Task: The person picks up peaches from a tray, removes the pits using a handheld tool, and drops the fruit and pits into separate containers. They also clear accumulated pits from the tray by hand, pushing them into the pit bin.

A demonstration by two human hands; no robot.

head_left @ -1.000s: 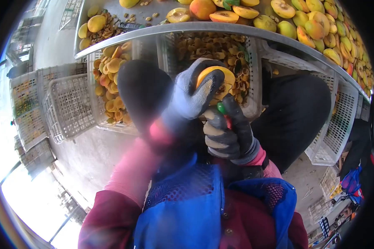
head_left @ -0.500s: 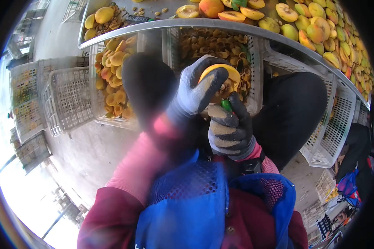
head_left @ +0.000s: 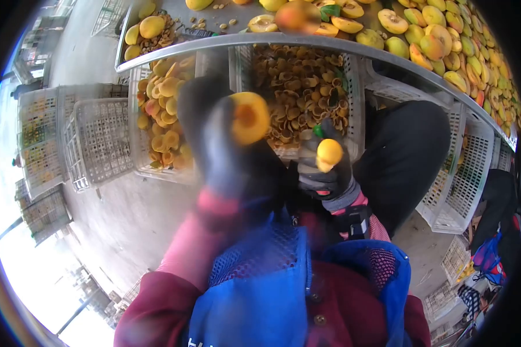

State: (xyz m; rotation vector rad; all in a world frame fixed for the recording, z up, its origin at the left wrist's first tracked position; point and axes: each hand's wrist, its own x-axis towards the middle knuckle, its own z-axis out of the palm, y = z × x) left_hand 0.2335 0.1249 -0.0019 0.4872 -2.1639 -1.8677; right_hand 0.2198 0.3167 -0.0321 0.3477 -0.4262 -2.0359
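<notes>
My left hand (head_left: 217,147), gloved and blurred by motion, is closed on a halved yellow peach (head_left: 250,118) whose brown-red hollow faces up. My gloved right hand (head_left: 324,168) is wrapped round a small tool with a green part (head_left: 318,131) showing above the fingers; its working end cannot be made out. A small rounded yellow piece of fruit (head_left: 330,152) shows in front of the right hand's fingers; whether it is held or falling I cannot tell. Below both hands, a crate (head_left: 358,110) holds many cup-shaped brown-yellow scraps (head_left: 301,87).
A metal-rimmed table (head_left: 283,39) carries whole and halved peaches (head_left: 431,43), with loose pits at its left. Under it, a left crate (head_left: 138,136) holds peach halves (head_left: 167,87). White crates (head_left: 101,139) stand at left and right (head_left: 466,179). Another person's dark-clothed leg (head_left: 498,199) is far right.
My left hand has moved left with the peach half, away from the right hand. My right hand has shifted slightly down, and a small yellow piece now shows in front of it.
</notes>
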